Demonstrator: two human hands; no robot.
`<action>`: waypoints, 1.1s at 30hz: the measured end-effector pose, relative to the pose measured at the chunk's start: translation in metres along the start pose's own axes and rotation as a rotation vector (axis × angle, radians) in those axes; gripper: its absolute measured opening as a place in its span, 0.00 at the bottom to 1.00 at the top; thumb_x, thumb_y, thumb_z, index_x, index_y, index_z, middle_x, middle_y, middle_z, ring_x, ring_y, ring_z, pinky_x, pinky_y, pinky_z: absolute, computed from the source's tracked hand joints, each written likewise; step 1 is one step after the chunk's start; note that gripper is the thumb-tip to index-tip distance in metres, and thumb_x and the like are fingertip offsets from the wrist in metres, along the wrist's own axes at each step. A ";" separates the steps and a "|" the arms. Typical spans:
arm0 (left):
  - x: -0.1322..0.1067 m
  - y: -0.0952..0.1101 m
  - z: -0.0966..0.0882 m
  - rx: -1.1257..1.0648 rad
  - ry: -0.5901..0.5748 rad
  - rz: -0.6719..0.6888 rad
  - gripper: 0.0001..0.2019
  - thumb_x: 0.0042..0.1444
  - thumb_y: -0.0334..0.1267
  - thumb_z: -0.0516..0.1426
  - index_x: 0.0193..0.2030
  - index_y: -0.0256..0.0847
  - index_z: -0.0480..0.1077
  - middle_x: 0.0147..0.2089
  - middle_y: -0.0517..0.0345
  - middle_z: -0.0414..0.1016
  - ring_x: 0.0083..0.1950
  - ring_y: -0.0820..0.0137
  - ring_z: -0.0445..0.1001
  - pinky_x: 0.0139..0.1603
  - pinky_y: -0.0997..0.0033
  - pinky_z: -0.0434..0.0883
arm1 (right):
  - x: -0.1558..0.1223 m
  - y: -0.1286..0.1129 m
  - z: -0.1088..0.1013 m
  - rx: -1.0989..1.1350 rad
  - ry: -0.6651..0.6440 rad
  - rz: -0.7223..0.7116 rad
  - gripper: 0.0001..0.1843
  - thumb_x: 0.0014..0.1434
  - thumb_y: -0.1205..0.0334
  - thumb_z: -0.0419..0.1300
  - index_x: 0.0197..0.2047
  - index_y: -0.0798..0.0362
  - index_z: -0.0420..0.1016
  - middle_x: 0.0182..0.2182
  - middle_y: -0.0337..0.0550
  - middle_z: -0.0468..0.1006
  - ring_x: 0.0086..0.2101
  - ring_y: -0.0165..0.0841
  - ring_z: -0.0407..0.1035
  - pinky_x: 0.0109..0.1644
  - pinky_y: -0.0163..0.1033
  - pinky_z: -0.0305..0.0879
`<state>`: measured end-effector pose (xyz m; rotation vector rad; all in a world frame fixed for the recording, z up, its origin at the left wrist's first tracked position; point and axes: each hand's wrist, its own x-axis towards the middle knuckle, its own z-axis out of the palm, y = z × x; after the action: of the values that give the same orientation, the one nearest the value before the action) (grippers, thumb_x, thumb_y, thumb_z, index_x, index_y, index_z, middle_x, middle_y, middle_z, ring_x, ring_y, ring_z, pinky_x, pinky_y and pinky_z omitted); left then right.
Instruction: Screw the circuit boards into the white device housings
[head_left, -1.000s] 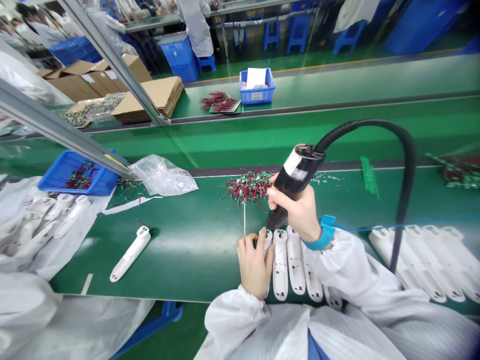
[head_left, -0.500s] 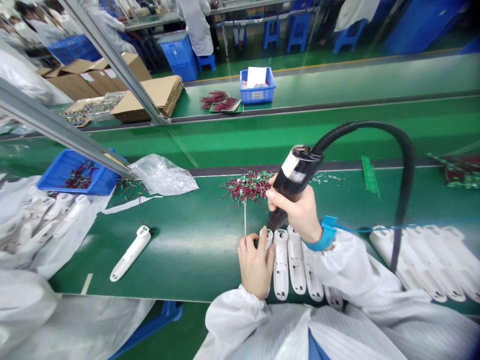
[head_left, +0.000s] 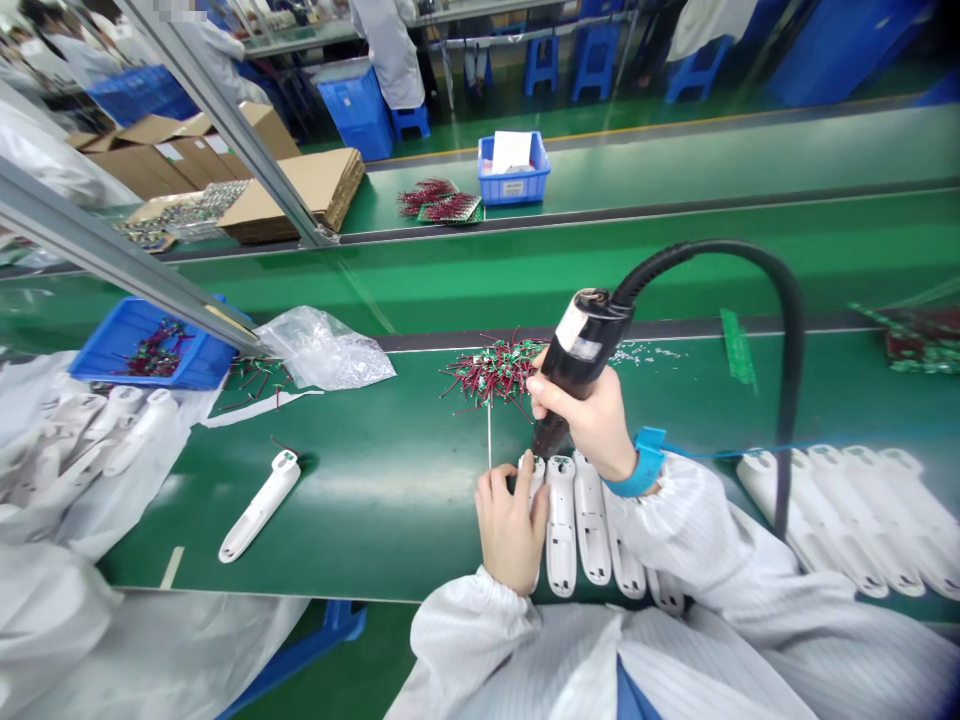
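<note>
My right hand (head_left: 592,425) is wrapped round a black electric screwdriver (head_left: 574,365), its tip slanting down to the upper end of a white plastic housing (head_left: 537,476). That housing is mostly hidden under my left hand (head_left: 510,525), which grips it with the fingers near its top end and the thumb along its right side. The screwdriver's tip is too dark to make out any screw. To the right, several more white housings (head_left: 561,530) lie side by side, partly under my right sleeve. Just beyond my hands sits a pile of small green circuit boards with red wires (head_left: 491,375).
One white housing (head_left: 259,507) lies apart on the left of the green bench. Behind it are a plastic bag (head_left: 326,350) and a blue bin (head_left: 142,372). More housings (head_left: 840,520) line up at right. A black cable (head_left: 787,350) arches over the bench; a metal post (head_left: 217,120) slants at left.
The screwdriver and my right hand have shifted slightly left, and the arching cable has swung left with them. My left hand stays on the same housing.
</note>
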<state>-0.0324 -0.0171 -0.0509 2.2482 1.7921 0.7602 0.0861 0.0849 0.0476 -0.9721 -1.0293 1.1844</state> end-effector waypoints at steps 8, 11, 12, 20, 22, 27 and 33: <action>0.001 -0.001 -0.001 -0.024 -0.016 -0.016 0.21 0.63 0.36 0.55 0.62 0.41 0.65 0.45 0.48 0.67 0.47 0.59 0.65 0.46 0.59 0.69 | 0.001 -0.008 -0.004 0.039 0.021 -0.055 0.14 0.50 0.59 0.69 0.39 0.54 0.73 0.20 0.33 0.72 0.19 0.26 0.65 0.26 0.35 0.64; -0.001 -0.003 -0.004 -0.077 -0.060 -0.041 0.21 0.65 0.36 0.52 0.64 0.41 0.63 0.46 0.47 0.67 0.48 0.60 0.65 0.49 0.57 0.69 | 0.012 -0.014 -0.024 0.006 0.187 -0.238 0.14 0.50 0.60 0.69 0.40 0.52 0.74 0.21 0.32 0.72 0.20 0.27 0.67 0.28 0.36 0.66; -0.002 -0.003 -0.006 -0.106 -0.077 -0.056 0.21 0.65 0.35 0.50 0.65 0.42 0.62 0.46 0.47 0.67 0.48 0.60 0.65 0.50 0.57 0.69 | 0.018 -0.016 -0.033 -0.018 0.279 -0.306 0.14 0.49 0.60 0.69 0.40 0.52 0.74 0.22 0.32 0.72 0.21 0.27 0.67 0.29 0.37 0.67; -0.006 -0.004 -0.015 -0.225 -0.119 -0.124 0.30 0.66 0.38 0.50 0.71 0.41 0.45 0.54 0.43 0.64 0.56 0.57 0.64 0.55 0.50 0.67 | 0.048 0.000 -0.095 -0.106 0.692 -0.419 0.20 0.44 0.64 0.71 0.41 0.56 0.71 0.27 0.35 0.73 0.26 0.29 0.71 0.38 0.39 0.69; -0.005 -0.003 -0.017 -0.220 -0.084 -0.101 0.30 0.65 0.37 0.50 0.71 0.42 0.44 0.55 0.43 0.63 0.57 0.57 0.64 0.56 0.49 0.67 | 0.051 0.007 -0.099 -0.116 0.700 -0.417 0.21 0.44 0.63 0.71 0.41 0.56 0.70 0.27 0.35 0.73 0.26 0.29 0.70 0.38 0.40 0.69; 0.000 0.000 -0.025 -0.218 0.028 -0.011 0.26 0.65 0.33 0.51 0.69 0.44 0.51 0.54 0.44 0.65 0.55 0.58 0.65 0.53 0.51 0.69 | 0.051 0.007 -0.098 -0.091 0.709 -0.384 0.20 0.44 0.61 0.70 0.40 0.55 0.70 0.26 0.34 0.71 0.25 0.29 0.69 0.36 0.40 0.69; 0.023 0.017 -0.031 -0.276 0.097 0.091 0.16 0.63 0.29 0.52 0.57 0.43 0.66 0.52 0.46 0.67 0.54 0.59 0.64 0.53 0.54 0.68 | 0.023 -0.030 -0.072 0.065 0.532 -0.380 0.14 0.48 0.61 0.66 0.37 0.52 0.69 0.20 0.31 0.66 0.21 0.27 0.63 0.28 0.36 0.64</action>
<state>-0.0295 -0.0053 -0.0102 2.1538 1.5211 1.0783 0.1651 0.1005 0.0609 -0.9215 -0.6987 0.5932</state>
